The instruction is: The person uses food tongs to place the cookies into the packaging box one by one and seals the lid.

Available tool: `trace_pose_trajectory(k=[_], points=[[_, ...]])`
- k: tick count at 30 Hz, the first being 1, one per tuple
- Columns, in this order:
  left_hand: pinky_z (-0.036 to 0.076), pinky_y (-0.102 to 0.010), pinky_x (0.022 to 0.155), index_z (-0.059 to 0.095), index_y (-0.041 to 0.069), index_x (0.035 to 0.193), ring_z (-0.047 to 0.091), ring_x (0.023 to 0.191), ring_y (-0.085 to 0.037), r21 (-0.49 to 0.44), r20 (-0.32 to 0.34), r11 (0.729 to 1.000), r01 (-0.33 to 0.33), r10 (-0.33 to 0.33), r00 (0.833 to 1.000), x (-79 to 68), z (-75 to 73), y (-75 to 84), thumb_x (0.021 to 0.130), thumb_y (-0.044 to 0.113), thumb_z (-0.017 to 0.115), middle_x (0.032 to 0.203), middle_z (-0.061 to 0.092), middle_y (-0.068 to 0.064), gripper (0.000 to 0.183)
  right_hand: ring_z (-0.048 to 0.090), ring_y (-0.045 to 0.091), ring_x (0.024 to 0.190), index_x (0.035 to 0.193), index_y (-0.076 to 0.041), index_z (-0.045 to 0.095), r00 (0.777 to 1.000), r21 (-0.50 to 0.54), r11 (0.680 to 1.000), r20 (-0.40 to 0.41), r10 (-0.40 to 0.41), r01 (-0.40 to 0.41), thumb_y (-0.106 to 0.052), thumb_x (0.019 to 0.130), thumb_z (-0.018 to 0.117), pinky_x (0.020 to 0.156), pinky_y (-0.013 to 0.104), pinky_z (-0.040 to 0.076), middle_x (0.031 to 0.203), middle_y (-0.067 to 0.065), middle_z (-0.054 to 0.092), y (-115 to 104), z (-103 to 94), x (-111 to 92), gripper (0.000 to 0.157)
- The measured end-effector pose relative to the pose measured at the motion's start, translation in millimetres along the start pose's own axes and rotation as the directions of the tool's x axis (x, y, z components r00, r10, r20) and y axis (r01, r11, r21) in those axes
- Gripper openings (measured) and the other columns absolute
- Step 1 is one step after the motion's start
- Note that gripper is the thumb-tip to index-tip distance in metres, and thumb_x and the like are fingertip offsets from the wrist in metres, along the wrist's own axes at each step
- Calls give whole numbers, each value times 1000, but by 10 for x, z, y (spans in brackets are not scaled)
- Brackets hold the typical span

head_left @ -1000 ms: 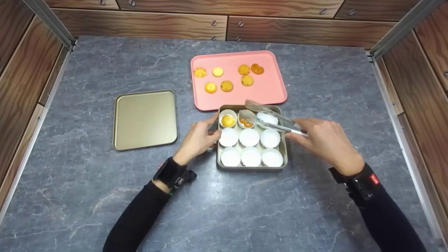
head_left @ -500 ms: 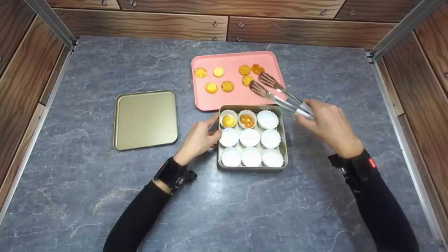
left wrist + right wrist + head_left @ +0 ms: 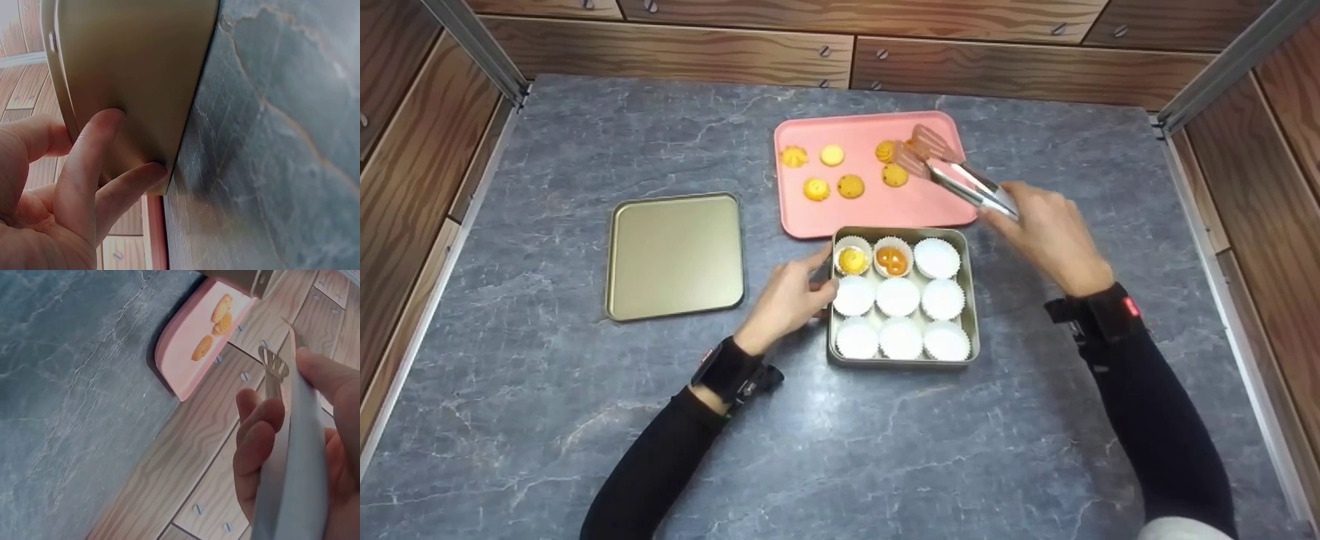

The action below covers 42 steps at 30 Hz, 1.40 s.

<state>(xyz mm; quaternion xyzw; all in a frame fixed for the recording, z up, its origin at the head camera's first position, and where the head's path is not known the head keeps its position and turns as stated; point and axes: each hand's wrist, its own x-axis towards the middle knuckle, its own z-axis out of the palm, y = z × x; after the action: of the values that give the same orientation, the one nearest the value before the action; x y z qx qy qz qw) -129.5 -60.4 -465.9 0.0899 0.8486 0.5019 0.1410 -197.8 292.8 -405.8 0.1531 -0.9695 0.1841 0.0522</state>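
While I watch the tongs (image 3: 960, 188): they slant from the right hand (image 3: 1046, 234) toward the far left, and their two heads hang apart over the far right part of the pink tray (image 3: 847, 216).
Right hand: it grips the tongs by the handles, and it is nearer to that part of the tray than the left hand (image 3: 786, 301) is.
By the tongs' heads: I see a swirl cookie (image 3: 884, 151), a dotted cookie (image 3: 895, 175) and a bit of an orange cookie (image 3: 909, 144). I can't tell if the tongs touch any.
Tray's left half: four more cookies (image 3: 850, 186).
Left hand: its fingertips rest on the left wall of the gold tin (image 3: 900, 364); I don't see them wrapped around anything.
Tin: it sits close on the tray's near side, with nine white paper cups (image 3: 897, 298). Two in the far row, left and middle, each hold a treat.
Lid (image 3: 675, 256): it lies flat, left of the tin and apart.
Surface (image 3: 510, 315): gray with pale wiggly lines, like stone.
Room: wood-look walls (image 3: 697, 52) at far, left and right.
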Motion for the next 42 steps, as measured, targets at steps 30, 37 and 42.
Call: trace_pose_trajectory(k=[30,37,42], points=[[37,-21,35,39,3,157,39,40,-7,13,-13,999,-37,37,999,15,1,-28,99,15,66,50,41,6,65,56,33,67,85,-2,63,982,-125,988,154,106,-87,-39,102,66,56,44,45,74,12,56,-214,210,685,40],[37,-21,35,39,3,157,40,40,-7,10,-15,999,-33,33,999,16,4,-32,99,15,66,49,40,5,65,56,33,67,83,-2,62,982,-148,985,157,108,-85,-39,101,66,57,45,45,73,12,56,-236,240,686,41],[41,-21,36,40,4,156,51,43,-11,17,-27,999,-34,35,999,15,7,-39,98,14,66,104,74,-24,64,55,32,63,81,-2,61,986,-168,984,142,83,-59,-38,101,67,54,45,45,70,11,54,-235,260,663,42]])
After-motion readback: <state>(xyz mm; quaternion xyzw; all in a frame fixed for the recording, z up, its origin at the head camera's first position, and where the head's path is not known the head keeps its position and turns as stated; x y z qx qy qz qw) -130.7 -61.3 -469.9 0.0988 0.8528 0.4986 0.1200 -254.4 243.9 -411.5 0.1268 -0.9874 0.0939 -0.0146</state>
